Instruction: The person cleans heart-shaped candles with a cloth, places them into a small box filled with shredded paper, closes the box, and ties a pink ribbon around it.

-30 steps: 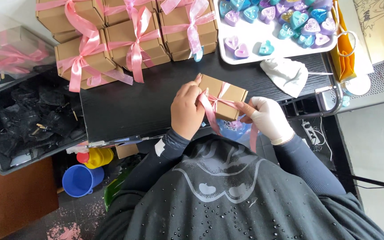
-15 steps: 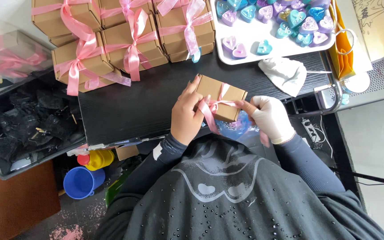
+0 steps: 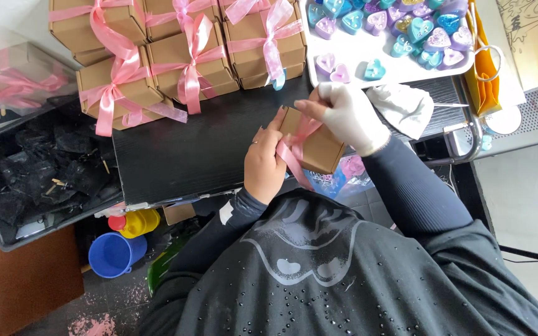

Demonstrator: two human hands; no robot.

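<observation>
Pink ribbon now crossing box; left hand pinching ribbon, gloved right hand tilting box up from table's near edge.

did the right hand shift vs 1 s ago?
Yes. The gloved right hand has moved up to the far end of the small brown box, closer to the white tray of heart shapes; earlier it sat beside the box's right end.

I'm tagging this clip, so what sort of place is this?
Probably a small craft or gift-packing workspace: stacked ribbon-tied boxes, a white tray of coloured heart-shaped pieces, and a black worktop.
</observation>
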